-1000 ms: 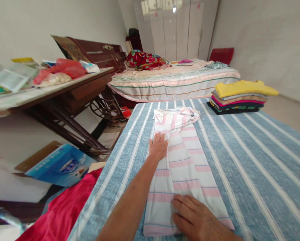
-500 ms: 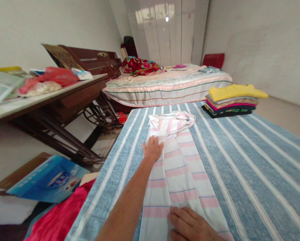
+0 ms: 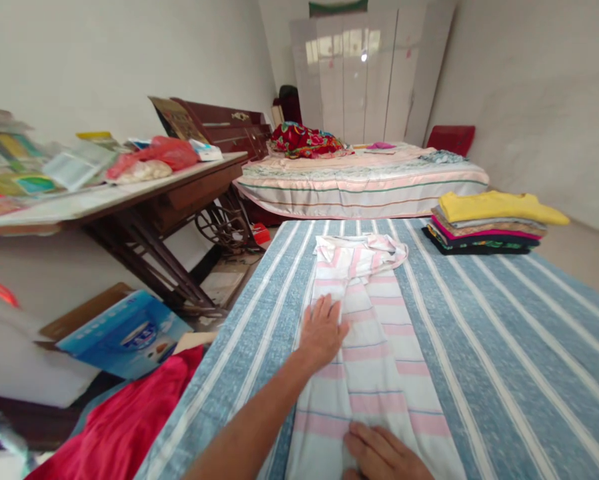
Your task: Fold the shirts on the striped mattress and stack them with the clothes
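One pink-and-white striped cloth garment (image 3: pixel 374 373), folded long, on blue striped bedsheet (image 3: pixel 479 347). Two hands pressing it, flat and open: left hand (image 3: pixel 323 331) mid-length, right hand (image 3: pixel 379 453) at near end. One folded-clothes stack (image 3: pixel 484 227) far right.

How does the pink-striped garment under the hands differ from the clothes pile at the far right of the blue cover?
The pink-striped garment lies as one long strip; the pile holds several folded pieces stacked. The left hand and right hand press flat on the garment; nothing touches the pile. Both rest on the blue striped cover.
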Tool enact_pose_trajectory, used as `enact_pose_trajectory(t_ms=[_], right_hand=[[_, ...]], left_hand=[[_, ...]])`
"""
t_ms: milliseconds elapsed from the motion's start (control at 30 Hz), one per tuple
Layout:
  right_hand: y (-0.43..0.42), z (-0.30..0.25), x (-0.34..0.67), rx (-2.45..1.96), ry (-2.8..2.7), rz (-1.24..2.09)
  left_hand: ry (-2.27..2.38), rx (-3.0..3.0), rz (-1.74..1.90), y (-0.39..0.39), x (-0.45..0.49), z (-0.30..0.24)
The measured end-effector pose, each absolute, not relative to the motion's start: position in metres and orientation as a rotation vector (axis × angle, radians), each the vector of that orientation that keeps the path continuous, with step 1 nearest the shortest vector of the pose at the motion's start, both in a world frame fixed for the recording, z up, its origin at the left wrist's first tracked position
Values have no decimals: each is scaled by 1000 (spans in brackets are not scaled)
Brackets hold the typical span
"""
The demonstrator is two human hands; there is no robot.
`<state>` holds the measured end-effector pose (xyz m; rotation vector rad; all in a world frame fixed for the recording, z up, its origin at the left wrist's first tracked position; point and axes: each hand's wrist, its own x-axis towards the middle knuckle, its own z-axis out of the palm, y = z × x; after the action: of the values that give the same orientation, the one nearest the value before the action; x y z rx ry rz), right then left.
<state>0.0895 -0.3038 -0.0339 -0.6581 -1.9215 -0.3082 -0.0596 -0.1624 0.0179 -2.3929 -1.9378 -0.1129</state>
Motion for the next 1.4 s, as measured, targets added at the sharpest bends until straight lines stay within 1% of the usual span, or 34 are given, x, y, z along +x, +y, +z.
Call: enact_pose_trajectory(t_ms=[100, 233, 300, 400, 500, 600, 767, 967, 1133, 1400], right_hand=[[-306, -12, 99, -578, -2084, -253], [-317, 2, 113, -639, -2305, -133], [-325, 5, 118, -654, -2336, -158], [-334, 11, 133, -662, -2348, -208], [-338, 15, 159, -781, -2341, -182], [-340, 10, 191, -978, -2273, -169], [-350, -2, 228, -1233, -2146, -157], [-358, 0, 234, -1374, -2099, -77], [-354, -11, 230, -1396, -2112, -63], [-359, -18, 220, -1353, -2056, -64]], left_hand=[[-1824, -2471, -147, -186, -69, 14], [-1737, -2472, -200, -197, -78, 16], [-1736, -2431, -223, -211, -77, 19], [-1652, -2463, -240, -253, -77, 23], [-1469, -2589, -213, -301, -88, 23], [-1370, -2648, -150, -328, -107, 18], [-1318, -2592, -232, -333, -126, 15], [-1269, -2536, -446, -345, -132, 24], [-1294, -2555, -535, -353, -131, 33], [-1249, -2546, -517, -364, -123, 33]])
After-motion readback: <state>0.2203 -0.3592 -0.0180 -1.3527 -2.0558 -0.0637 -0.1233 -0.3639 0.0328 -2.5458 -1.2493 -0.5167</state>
